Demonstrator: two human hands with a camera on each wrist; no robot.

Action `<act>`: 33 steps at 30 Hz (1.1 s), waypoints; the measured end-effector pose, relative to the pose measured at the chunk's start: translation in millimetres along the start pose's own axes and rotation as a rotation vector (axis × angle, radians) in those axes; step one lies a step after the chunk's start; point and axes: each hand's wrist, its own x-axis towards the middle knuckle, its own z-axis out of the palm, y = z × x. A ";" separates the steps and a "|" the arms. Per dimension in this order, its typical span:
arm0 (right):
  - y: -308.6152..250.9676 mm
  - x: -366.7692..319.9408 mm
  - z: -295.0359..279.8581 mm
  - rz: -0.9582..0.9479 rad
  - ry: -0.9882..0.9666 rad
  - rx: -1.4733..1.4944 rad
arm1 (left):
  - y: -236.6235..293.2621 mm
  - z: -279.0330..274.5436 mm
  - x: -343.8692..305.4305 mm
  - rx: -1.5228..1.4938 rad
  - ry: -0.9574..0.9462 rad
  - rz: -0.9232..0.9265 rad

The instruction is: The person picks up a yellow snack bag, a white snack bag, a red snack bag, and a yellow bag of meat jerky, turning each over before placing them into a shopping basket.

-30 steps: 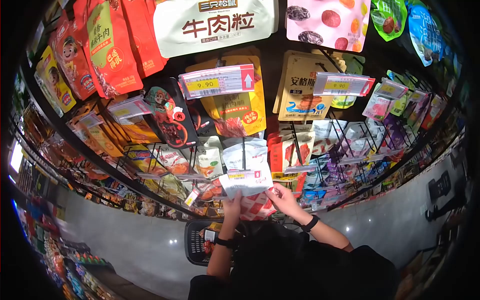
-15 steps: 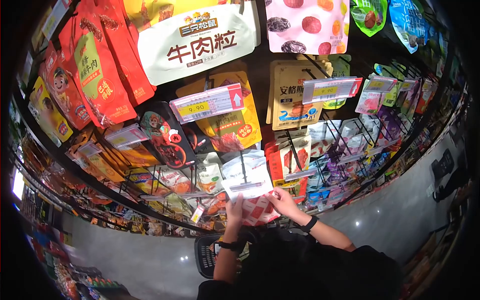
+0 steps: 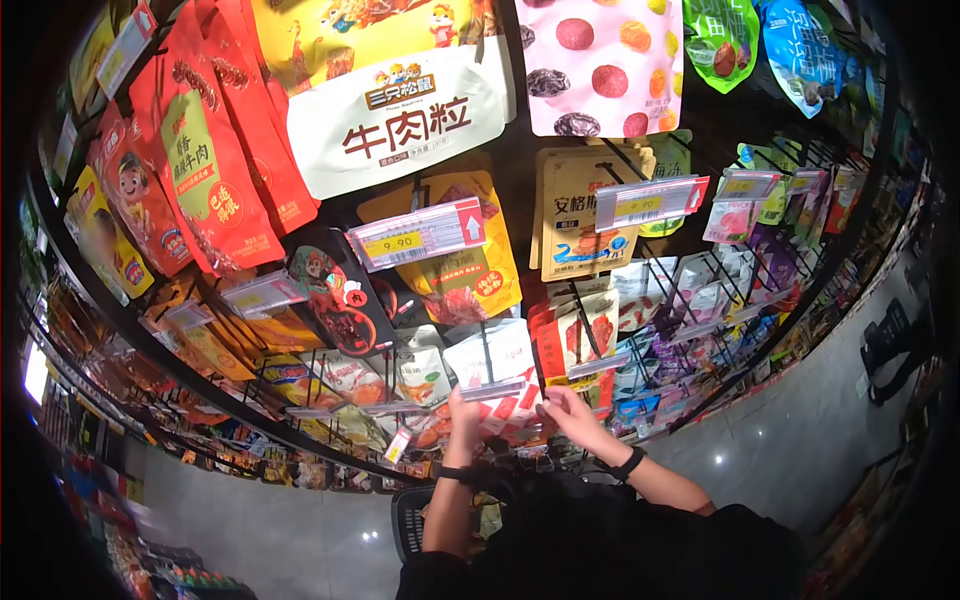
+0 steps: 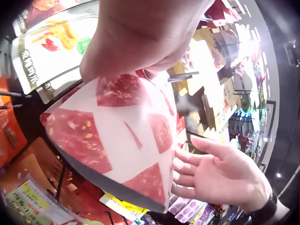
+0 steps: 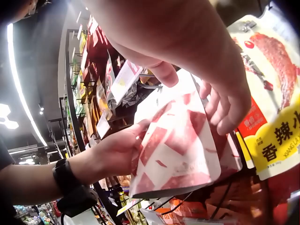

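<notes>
A white snack pouch printed with red meat pieces hangs at the front of a hook, among similar pouches. At its left edge my left hand grips it, the thumb lying along the side. My right hand is at the opposite edge; its thumb stands apart from loosely bent fingers beside the pouch. In the left wrist view, those fingertips are right at the pouch's edge. A clear price-tag holder crosses in front of the pouch, just above both hands.
Hanging snack bags fill the rack, including a large white-and-yellow bag and red bags above. Metal hooks and price tags jut toward me. A dark shopping basket is below my left arm, over the grey floor.
The head view has shifted, showing more of the upper bags. The price tag, facing up earlier, now appears nearly edge-on. Both hands stay at the pouch, with the right fingers spread a little.
</notes>
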 end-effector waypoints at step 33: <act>52.4 -347.2 -197.6 0.213 0.084 -0.294 | -143.5 -16.9 -305.9 0.730 -0.257 -0.319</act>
